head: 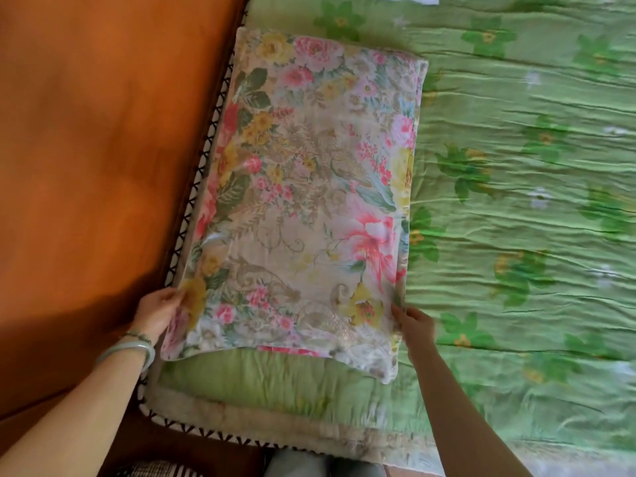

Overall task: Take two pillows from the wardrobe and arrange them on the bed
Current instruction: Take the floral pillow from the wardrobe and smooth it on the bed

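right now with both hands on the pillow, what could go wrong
The left hand and right hand grip only the near corners of the floral pillow; tugging there may bunch the loose case rather than shift the filling.
Its long edge lies close along the orange wooden board; a push that way could jam it crooked.
Dragging may rumple the creased green sheet.

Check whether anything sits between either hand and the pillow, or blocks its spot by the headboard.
Nothing visible does. The left hand and right hand grip the near corners of the floral pillow, which lies on the green bedspread beside the headboard.
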`<state>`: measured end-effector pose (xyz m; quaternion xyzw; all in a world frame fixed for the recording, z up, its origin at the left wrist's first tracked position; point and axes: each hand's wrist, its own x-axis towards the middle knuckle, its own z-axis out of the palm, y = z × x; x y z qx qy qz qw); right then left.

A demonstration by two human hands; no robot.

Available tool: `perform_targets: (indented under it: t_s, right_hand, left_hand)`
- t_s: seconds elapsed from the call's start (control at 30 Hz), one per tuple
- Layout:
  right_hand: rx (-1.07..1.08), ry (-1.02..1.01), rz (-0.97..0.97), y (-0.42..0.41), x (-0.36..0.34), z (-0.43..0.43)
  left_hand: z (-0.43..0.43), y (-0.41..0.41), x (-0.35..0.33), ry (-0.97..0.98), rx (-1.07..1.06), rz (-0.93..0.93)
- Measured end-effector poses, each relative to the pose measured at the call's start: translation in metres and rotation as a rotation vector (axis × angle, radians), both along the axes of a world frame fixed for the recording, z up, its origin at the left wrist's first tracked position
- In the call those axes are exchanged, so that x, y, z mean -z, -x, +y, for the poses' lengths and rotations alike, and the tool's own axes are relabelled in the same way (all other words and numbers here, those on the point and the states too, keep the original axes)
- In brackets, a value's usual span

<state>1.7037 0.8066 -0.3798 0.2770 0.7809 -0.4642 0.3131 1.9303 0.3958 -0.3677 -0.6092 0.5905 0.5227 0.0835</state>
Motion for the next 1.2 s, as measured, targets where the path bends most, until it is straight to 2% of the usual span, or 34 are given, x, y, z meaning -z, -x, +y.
perform_targets:
  t_s: [0.1,0.17,0.23,0.3,0.37,0.43,0.67,0.73,0.83,0.9,1.03,1.2]
  right_hand:
    - [-0.060,-0.113,0.129,-0.005,0.001,0.009]
    - [-0.016,-0.028,0.100,-0.012,-0.001,0.010]
    - [0.029,0.146,-0.045,-0.024,-0.006,0.010]
    - [0.014,0.286,-0.178,-0.041,-0.007,0.019]
    - [-0.006,0.350,-0.286,-0.060,-0.007,0.033]
    - [-0.025,0.357,-0.342,-0.075,-0.008,0.046]
    - [-0.118,0.156,-0.084,-0.078,-0.007,0.062]
    - [0.003,0.223,-0.107,-0.085,-0.007,0.054]
    - [0.391,0.573,-0.326,-0.112,-0.008,0.036]
    - [0.516,0.724,-0.405,-0.134,-0.007,0.019]
    - [0.585,0.787,-0.484,-0.155,-0.014,-0.030]
    - [0.481,0.690,-0.417,-0.158,-0.018,-0.065]
  left_hand:
    - [0.003,-0.009,-0.004,0.180,0.083,-0.043]
    - [0.007,-0.011,-0.006,0.187,0.031,-0.029]
    - [0.014,-0.020,-0.006,0.023,-0.108,-0.015]
    - [0.024,-0.037,-0.002,-0.159,-0.118,-0.002]
    - [0.035,-0.059,0.005,-0.288,-0.148,0.043]
    - [0.043,-0.080,0.011,-0.302,-0.214,0.090]
    - [0.054,-0.097,0.008,-0.062,-0.315,0.139]
    - [0.070,-0.088,0.010,-0.072,-0.444,0.199]
    - [0.100,-0.073,0.008,-0.217,-0.662,0.296]
    - [0.119,-0.065,0.005,-0.357,-0.722,0.395]
    - [0.151,-0.041,-0.006,-0.497,-0.662,0.420]
    - [0.168,-0.023,-0.007,-0.495,-0.546,0.251]
